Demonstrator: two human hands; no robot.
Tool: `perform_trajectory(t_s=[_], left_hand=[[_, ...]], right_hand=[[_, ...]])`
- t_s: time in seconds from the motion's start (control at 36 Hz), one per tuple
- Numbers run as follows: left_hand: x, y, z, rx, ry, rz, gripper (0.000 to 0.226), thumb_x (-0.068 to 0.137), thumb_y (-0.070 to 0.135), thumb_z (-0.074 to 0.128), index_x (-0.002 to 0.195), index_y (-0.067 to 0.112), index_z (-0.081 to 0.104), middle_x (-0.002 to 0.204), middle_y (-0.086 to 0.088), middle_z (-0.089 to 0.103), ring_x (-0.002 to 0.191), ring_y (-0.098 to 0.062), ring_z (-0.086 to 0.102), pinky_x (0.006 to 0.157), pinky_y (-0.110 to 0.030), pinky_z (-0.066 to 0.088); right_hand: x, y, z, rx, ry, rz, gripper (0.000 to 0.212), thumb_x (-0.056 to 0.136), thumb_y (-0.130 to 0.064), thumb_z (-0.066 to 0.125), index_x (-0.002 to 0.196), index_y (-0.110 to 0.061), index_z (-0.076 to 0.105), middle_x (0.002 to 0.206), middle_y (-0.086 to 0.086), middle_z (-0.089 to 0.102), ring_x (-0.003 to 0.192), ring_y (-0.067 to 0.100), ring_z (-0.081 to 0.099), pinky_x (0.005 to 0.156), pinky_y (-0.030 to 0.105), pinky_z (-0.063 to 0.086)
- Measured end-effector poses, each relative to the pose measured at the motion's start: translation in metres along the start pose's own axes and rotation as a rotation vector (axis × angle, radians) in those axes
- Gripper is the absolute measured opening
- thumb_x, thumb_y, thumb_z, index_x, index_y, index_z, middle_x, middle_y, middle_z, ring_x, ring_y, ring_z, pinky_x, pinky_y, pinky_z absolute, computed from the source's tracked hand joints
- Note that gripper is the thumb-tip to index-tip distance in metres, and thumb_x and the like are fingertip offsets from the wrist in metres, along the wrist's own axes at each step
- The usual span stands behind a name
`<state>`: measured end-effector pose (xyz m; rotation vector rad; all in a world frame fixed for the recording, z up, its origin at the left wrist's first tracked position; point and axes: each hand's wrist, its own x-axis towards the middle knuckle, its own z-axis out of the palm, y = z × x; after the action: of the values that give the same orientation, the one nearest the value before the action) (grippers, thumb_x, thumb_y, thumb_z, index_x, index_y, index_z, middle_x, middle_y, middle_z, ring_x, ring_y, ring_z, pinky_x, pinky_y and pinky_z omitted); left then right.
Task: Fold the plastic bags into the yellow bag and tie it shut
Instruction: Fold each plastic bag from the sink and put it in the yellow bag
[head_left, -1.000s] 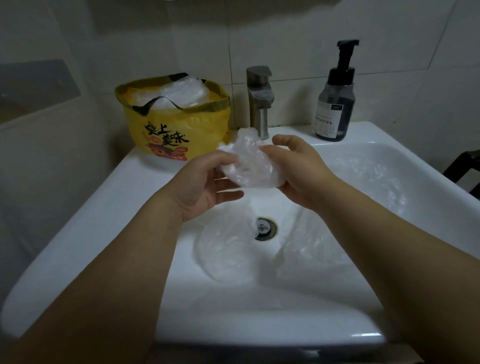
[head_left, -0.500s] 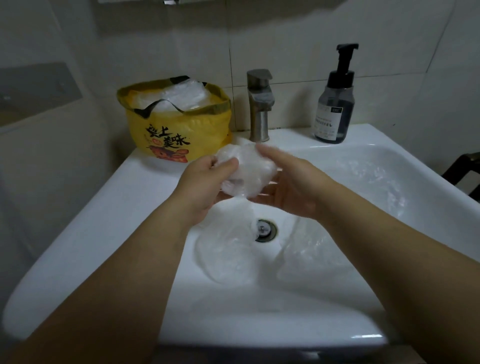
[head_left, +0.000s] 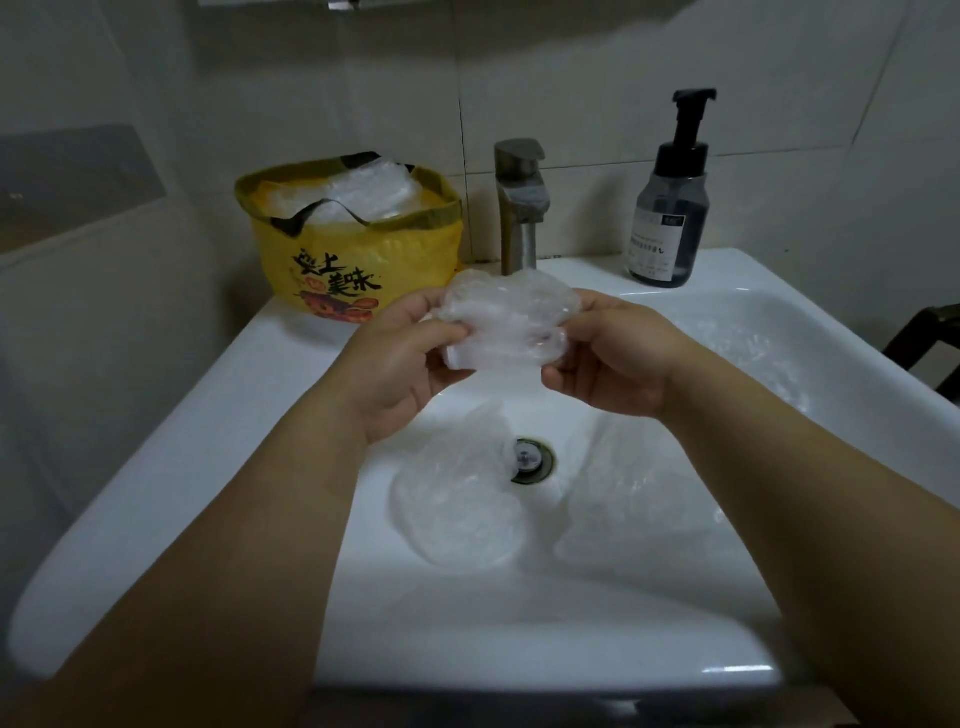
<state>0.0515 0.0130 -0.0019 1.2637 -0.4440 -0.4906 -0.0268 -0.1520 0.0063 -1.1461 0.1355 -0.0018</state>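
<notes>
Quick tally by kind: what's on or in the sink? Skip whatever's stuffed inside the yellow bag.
Clear plastic bags: 4 (one held, three loose)
Yellow bag: 1
Faucet: 1
Pump bottle: 1
Total: 7

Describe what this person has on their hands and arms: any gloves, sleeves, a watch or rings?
Nothing is worn that the view shows. The left hand and right hand are bare, without gloves, and no rings can be seen on the fingers that show. Both wrists are free of a watch or band. The left forearm and right forearm are uncovered to the picture's edge, so no sleeve appears.
</notes>
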Motion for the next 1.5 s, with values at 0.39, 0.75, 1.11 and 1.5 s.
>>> perform_trajectory(t_s=[0.39,0.75,1.11,1.5], left_hand=[[-0.009,0.004,-0.006,0.058,-0.120,-0.174,0.026,0.095,0.002,0.050,0.118,0.008,0.060,0.094,-0.012,0.072,0.071,-0.017,0.073,0.057,-0.019,0.058],[-0.009,0.009,-0.003,-0.118,-0.091,-0.134,0.018,0.092,0.008,0.046,0.093,0.007,0.064,0.092,-0.013,0.066,0.074,-0.021,0.066,0.061,-0.029,0.059],[-0.006,0.002,0.007,0.113,0.103,-0.043,0.009,0.096,0.002,0.053,0.095,0.010,0.056,0.107,-0.009,0.056,0.090,-0.017,0.061,0.060,-0.018,0.056],[-0.008,-0.003,0.005,0.164,-0.052,-0.163,0.064,0.073,0.052,0.061,0.127,0.017,0.055,0.123,-0.007,0.064,0.114,-0.027,0.062,0.092,-0.040,0.053]], right_hand=[[-0.006,-0.005,-0.007,-0.151,-0.109,0.008,0.023,0.095,-0.001,0.039,0.089,-0.007,0.060,0.071,0.012,0.064,0.060,0.023,0.061,0.056,0.031,0.058],[-0.006,0.000,-0.001,-0.453,0.047,-0.160,0.008,0.084,-0.007,0.065,0.079,0.000,0.065,0.081,0.013,0.065,0.065,0.015,0.064,0.064,0.024,0.058],[-0.003,0.002,0.002,-0.451,0.127,-0.164,0.041,0.078,-0.002,0.071,0.113,-0.014,0.053,0.107,0.013,0.057,0.087,0.027,0.066,0.064,0.027,0.059],[-0.005,0.004,0.004,-0.390,0.044,-0.153,0.009,0.090,-0.001,0.057,0.098,-0.004,0.061,0.090,0.010,0.064,0.069,0.014,0.065,0.060,0.021,0.056]])
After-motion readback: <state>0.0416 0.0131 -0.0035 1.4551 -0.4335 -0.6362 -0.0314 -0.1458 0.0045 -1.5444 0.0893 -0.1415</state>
